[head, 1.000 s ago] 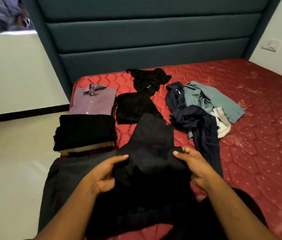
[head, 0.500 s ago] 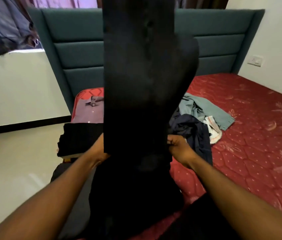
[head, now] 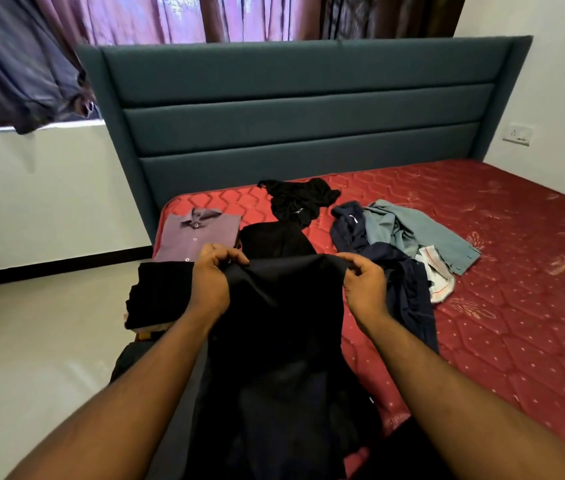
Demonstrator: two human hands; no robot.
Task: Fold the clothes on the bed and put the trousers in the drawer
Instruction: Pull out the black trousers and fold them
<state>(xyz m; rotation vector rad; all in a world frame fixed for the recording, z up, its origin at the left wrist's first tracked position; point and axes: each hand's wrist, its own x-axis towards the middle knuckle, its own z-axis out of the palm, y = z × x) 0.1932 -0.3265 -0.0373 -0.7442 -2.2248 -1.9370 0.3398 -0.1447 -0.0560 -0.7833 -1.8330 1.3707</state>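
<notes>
1. The left hand [head: 212,278] is pinching the upper left corner of the dark trousers [head: 284,341], its fingers curled over the fabric edge.
2. The right hand [head: 364,285] is pinching the upper right corner of the same edge, thumb and forefinger closing on the cloth.
3. The trousers are hanging between the two hands, their top edge running taut from hand to hand and the rest draping down toward the person, over the near edge of the red mattress [head: 516,323].
4. A folded black garment [head: 159,292] is lying just left of the left hand, close to the mattress's left edge.
5. A folded mauve shirt [head: 201,233] is lying just beyond the left hand, collar pointing toward the teal headboard [head: 308,109].
6. A folded black item [head: 274,239] is lying beyond the taut edge, between the hands, with a crumpled black garment [head: 300,199] farther off.
7. A loose heap of navy, grey-green and white clothes [head: 402,237] is lying just right of the right hand, the navy piece [head: 409,292] trailing beside the right wrist.
8. Bare mattress is stretching well to the right of the heap.
9. Pale floor [head: 49,358] is showing left of the left arm.
</notes>
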